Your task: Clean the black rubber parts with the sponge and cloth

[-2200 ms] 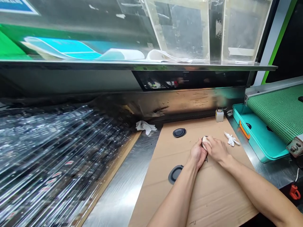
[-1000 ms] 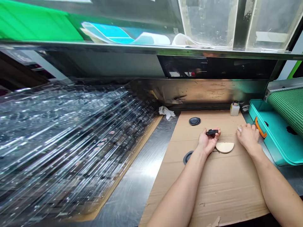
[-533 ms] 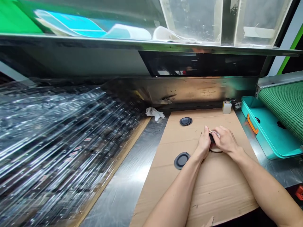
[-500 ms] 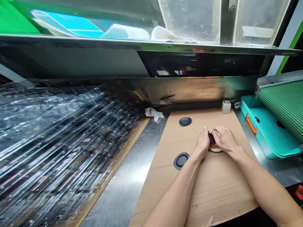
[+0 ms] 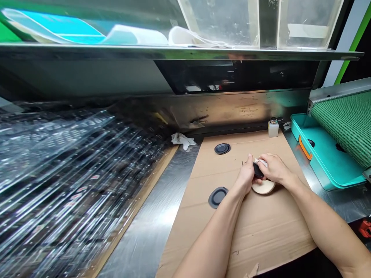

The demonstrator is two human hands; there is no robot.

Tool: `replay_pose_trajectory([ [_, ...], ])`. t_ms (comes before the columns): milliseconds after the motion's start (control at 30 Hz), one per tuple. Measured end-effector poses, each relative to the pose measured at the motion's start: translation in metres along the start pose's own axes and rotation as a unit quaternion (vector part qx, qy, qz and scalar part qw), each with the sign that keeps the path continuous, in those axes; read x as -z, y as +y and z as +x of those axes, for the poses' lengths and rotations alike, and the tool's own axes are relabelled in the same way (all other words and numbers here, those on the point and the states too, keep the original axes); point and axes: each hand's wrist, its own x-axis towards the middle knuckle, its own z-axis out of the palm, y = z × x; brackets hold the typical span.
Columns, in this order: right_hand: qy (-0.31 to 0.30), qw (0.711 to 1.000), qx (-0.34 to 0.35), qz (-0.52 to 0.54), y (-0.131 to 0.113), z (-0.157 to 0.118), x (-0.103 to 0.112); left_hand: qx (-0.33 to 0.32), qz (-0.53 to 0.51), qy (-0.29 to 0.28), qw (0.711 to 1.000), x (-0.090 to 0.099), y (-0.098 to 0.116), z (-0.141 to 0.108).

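My left hand [image 5: 246,174] is closed on the left side of a small black round part [image 5: 257,170], thumb pointing up. From the other side my right hand [image 5: 274,167] pinches a crumpled white cloth [image 5: 263,162] against that part. Just beneath the hands a pale cream disc [image 5: 263,187] lies on the cardboard sheet [image 5: 269,227]. Two dark grey round parts with raised rims rest to the left: one farther back [image 5: 222,148], the other nearer [image 5: 218,197], beside my left forearm. Fingers partly hide the held part.
A small bottle with a metal top [image 5: 273,127] stands at the cardboard's back edge. To the right are a teal tray [image 5: 333,181] and a green conveyor belt [image 5: 344,119]. Stacked clear plastic trays [image 5: 72,185] fill the left. A white crumpled glove or cloth [image 5: 183,141] lies near the back.
The view has shifted slightly, so the scene sits a little farther left. My hands have moved a little off the cream disc, showing more of it. Both still hold the black part.
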Motion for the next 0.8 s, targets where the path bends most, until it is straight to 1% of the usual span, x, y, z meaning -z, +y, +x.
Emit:
replay_pose_trajectory([
  [100,-0.029,0.997,-0.030,-0.062,-0.001,-0.002,0.006,-0.027,0.053,0.003,0.998,-0.003,-0.005,0.000],
  [200,-0.048,0.993,-0.053,-0.096,-0.002,-0.003,0.012,-0.045,0.092,0.001,0.995,-0.004,-0.006,0.000],
  [333,-0.037,0.996,-0.009,-0.085,0.002,-0.002,0.016,-0.052,0.167,-0.016,0.984,-0.005,-0.005,-0.001],
  [433,-0.067,0.996,-0.004,-0.063,0.008,-0.001,0.019,-0.060,0.205,-0.045,0.976,-0.004,-0.005,-0.001],
  [500,-0.091,0.994,-0.014,-0.057,0.010,-0.001,0.021,-0.064,0.209,-0.057,0.974,-0.004,-0.006,-0.001],
  [533,-0.091,0.994,-0.014,-0.053,0.011,-0.001,0.021,-0.062,0.208,-0.058,0.974,-0.004,-0.007,-0.001],
  [633,-0.060,0.998,0.007,-0.019,0.014,-0.001,0.018,-0.058,0.206,-0.053,0.975,-0.005,-0.008,0.000],
  [700,-0.057,0.998,0.018,0.014,0.018,0.000,0.015,-0.051,0.209,-0.057,0.975,-0.005,-0.006,0.001],
  [733,-0.064,0.998,0.018,0.023,0.021,0.001,0.014,-0.041,0.203,-0.057,0.977,-0.005,-0.004,0.002],
  [800,-0.068,0.998,0.006,0.016,0.028,0.002,0.012,0.009,0.149,-0.054,0.987,-0.002,0.003,0.004],
])
